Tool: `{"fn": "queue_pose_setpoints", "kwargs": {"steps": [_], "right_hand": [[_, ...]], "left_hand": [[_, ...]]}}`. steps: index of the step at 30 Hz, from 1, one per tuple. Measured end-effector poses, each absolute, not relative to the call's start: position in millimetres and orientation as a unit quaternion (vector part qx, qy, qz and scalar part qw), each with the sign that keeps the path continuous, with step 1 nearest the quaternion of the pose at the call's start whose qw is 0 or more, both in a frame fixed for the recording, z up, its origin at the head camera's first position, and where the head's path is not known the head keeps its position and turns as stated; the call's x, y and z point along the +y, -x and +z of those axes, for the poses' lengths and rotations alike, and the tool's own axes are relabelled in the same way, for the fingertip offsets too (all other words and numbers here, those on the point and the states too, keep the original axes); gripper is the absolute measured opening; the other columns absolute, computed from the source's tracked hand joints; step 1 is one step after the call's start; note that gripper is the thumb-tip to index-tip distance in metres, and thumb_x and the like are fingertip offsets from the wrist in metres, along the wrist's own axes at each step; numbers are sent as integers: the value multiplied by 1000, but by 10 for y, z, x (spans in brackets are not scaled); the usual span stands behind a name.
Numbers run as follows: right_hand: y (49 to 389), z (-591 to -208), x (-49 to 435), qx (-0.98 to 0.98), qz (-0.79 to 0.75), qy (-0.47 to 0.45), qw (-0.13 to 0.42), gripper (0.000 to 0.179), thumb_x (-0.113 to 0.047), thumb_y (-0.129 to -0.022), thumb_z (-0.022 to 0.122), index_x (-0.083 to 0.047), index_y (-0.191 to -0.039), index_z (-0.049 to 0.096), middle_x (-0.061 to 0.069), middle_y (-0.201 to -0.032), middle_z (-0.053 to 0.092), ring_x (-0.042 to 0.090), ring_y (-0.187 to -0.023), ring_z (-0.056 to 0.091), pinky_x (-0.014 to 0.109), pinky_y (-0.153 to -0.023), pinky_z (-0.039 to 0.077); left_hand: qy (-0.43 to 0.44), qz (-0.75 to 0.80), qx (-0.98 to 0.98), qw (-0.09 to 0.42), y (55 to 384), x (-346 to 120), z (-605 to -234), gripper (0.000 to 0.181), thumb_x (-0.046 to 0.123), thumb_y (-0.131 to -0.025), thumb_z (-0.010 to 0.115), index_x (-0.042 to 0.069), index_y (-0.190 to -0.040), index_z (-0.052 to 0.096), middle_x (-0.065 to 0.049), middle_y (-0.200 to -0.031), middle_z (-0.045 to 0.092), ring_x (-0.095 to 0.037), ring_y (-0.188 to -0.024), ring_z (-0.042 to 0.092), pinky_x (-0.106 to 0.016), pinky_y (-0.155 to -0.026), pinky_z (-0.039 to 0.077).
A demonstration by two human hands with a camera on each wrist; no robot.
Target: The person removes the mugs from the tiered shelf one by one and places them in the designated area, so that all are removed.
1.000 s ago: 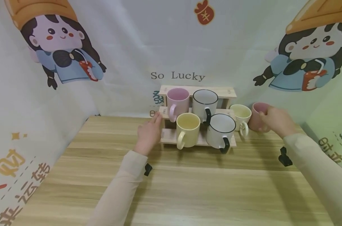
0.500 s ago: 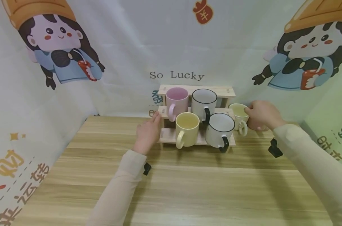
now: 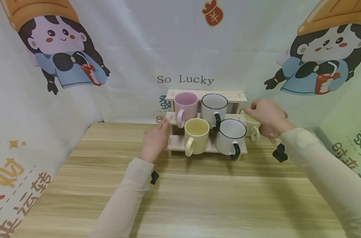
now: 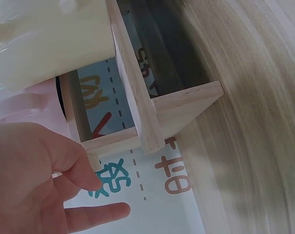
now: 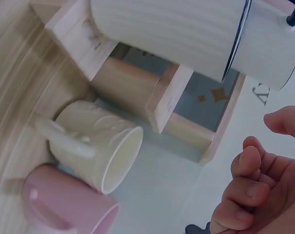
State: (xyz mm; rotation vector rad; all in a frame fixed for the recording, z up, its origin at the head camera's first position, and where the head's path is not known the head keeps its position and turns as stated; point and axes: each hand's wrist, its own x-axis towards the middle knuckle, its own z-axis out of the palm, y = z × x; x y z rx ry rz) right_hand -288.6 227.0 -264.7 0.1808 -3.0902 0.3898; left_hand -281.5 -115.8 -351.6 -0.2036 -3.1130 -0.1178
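A small tiered wooden rack (image 3: 237,96) holds a pink mug (image 3: 187,107) and a white, black-rimmed mug (image 3: 213,110) on its middle tier. Below them sit a yellow mug (image 3: 196,140) and another white mug (image 3: 230,142) with a black handle. My left hand (image 3: 155,140) is at the rack's left end, its fingertips touching or very near the middle board. Over the cream mug (image 5: 96,146) right of the rack hovers my right hand (image 3: 269,115), fingers loosely bent and holding nothing. Beside that mug stands a second pink mug (image 5: 64,204), mostly hidden by the hand in the head view.
The rack stands at the back of a wood-grain table (image 3: 180,201), close to a printed cloth backdrop (image 3: 138,49). Cloth also rises along the left and right sides.
My right hand has moved left from the pink mug at the far right to above the cream mug, toward the rack. The left hand keeps its place at the rack's end.
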Motion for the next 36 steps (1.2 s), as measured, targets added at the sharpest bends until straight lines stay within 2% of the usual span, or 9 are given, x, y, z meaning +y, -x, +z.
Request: {"fn": "queue_pose_setpoints", "kwargs": {"steps": [2,5,8,16,18,21,27,34,36], "right_hand": [[2882,-2639,2237,-990,128,-63,17,41,-42,-95,45,-5,-83,57,10,-77,57,27,-72,50,37,-54,37],[2879,-2638,2194,-987,137,-77,26,39,-38,-95,45,-6,-73,51,5,-64,45,22,-64,43,31,-54,31],[2879,-2650,2157,-985,148,-80,35,39,-37,-94,45,-9,-68,45,1,-59,37,20,-60,39,29,-52,28],[2832,-2735,2059,-966,245,-72,34,34,-31,-93,48,-8,-68,51,2,-61,43,21,-63,42,29,-54,34],[2824,-2742,2024,-967,237,-84,41,35,-31,-94,49,-9,-67,48,1,-59,41,19,-60,40,28,-53,32],[2815,-2737,1965,-970,215,-101,48,36,-34,-95,49,-9,-69,51,2,-60,45,19,-59,41,28,-51,31],[2805,-2733,1816,-973,197,-106,62,36,-36,-95,50,-7,-73,57,5,-65,54,20,-63,47,28,-53,34],[2790,-2740,1620,-971,194,-111,84,48,-44,-96,47,-9,-63,54,2,-57,49,19,-59,45,27,-53,33],[2786,-2753,1571,-971,188,-115,87,50,-45,-96,47,-11,-59,49,0,-54,44,17,-57,43,26,-52,31]], "left_hand": [[66,-41,-997,9,2816,-1156,-3510,55,11,-99,39,18,-152,25,3,-159,20,-38,-112,60,-55,-90,51],[67,-39,-997,8,2816,-1159,-3505,55,11,-98,40,18,-152,25,2,-159,20,-37,-111,60,-53,-88,52],[66,-36,-997,6,2817,-1159,-3504,56,12,-99,41,18,-152,24,2,-160,18,-36,-108,62,-50,-85,54],[67,-32,-997,3,2826,-1159,-3507,57,10,-98,39,18,-152,23,3,-160,16,-36,-107,62,-51,-87,53],[67,-31,-997,3,2827,-1159,-3514,57,10,-98,40,18,-152,23,2,-160,17,-36,-109,61,-51,-87,53],[68,-33,-997,5,2822,-1157,-3519,57,12,-98,41,17,-152,23,1,-160,19,-36,-114,59,-54,-90,51],[66,-35,-997,8,2806,-1153,-3504,56,13,-99,42,18,-152,24,2,-160,19,-35,-107,62,-51,-86,54],[67,-34,-997,11,2801,-1149,-3507,55,13,-99,41,17,-151,25,2,-159,19,-34,-100,64,-47,-80,55],[68,-33,-997,13,2805,-1146,-3512,55,13,-99,41,17,-151,25,2,-159,20,-33,-97,65,-46,-79,56]]}}
